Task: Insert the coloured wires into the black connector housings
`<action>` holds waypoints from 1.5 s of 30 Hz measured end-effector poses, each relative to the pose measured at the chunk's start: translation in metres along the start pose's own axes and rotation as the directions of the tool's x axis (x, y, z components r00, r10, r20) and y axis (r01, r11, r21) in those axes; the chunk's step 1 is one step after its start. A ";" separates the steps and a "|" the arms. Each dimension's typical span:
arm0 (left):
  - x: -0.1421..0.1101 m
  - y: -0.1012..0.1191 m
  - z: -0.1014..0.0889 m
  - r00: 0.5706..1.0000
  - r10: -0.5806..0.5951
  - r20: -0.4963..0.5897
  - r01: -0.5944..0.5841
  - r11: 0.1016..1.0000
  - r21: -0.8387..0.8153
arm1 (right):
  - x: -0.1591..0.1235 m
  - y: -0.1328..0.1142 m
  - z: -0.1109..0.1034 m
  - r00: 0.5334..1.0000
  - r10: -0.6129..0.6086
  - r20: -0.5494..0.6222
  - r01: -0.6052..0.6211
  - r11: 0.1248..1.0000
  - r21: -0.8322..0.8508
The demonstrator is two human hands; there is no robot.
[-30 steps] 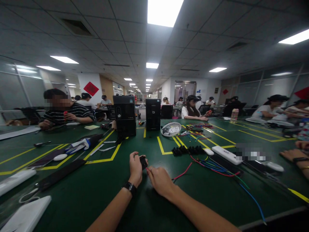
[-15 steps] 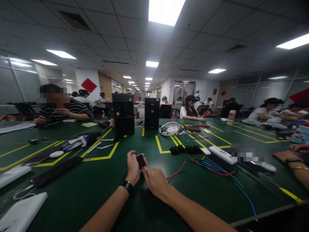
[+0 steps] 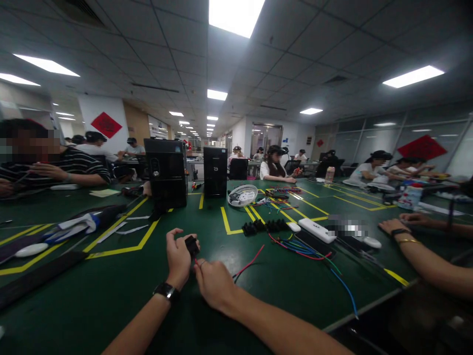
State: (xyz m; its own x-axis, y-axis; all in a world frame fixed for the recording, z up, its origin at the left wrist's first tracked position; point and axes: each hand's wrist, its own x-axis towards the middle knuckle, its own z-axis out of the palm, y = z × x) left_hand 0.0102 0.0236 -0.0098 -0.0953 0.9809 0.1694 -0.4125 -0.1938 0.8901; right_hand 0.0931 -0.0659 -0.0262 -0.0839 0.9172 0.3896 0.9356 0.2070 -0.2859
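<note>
My left hand point(image 3: 178, 260), with a black watch on its wrist, is closed around a small black block point(image 3: 191, 245), perhaps a terminal or connector. Just to the right, my right hand point(image 3: 216, 283) is pinched on a red wire. A short red end shows between its fingertips and touches or nearly touches the block's lower edge. Behind the right hand, a red length of wire point(image 3: 253, 260) sticks out to the right; whether it is the same wire, I cannot tell. My palms and fingers hide part of the block.
Several black blocks point(image 3: 258, 227) lie in a row ahead. Loose blue, red and green wires point(image 3: 310, 251) spread to the right, near a white power bank point(image 3: 317, 230). Two black computer towers point(image 3: 168, 172) stand at the back. A co-worker's arm point(image 3: 421, 251) rests at the right.
The camera view has turned to the right, so everything sits further left. Both hands keep their hold on the block and the wire, with little change between them.
</note>
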 end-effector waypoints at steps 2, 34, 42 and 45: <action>0.002 0.001 0.000 0.997 -0.077 0.013 0.077 0.995 -0.066 | 0.002 0.005 -0.008 1.000 0.002 -0.017 -0.002 1.000 0.028; 0.132 -0.005 -0.084 0.982 0.030 0.184 -0.151 0.710 0.688 | 0.011 0.021 -0.008 0.985 -0.040 0.166 0.047 0.998 -0.034; 0.140 0.033 -0.107 0.859 -0.046 0.511 -0.413 0.529 0.741 | 0.011 0.017 -0.015 0.980 -0.042 0.194 0.034 0.998 0.044; 0.140 0.039 -0.114 0.819 -0.073 0.569 -0.464 0.499 0.732 | 0.007 0.012 -0.016 0.980 -0.090 0.176 0.077 0.994 0.078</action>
State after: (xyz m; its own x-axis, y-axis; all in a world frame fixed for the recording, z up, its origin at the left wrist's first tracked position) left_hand -0.1228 0.1519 -0.0002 0.4674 0.8261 0.3150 0.5016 -0.5412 0.6749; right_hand 0.1097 -0.0622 -0.0131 -0.2262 0.9404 0.2539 0.8970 0.3027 -0.3222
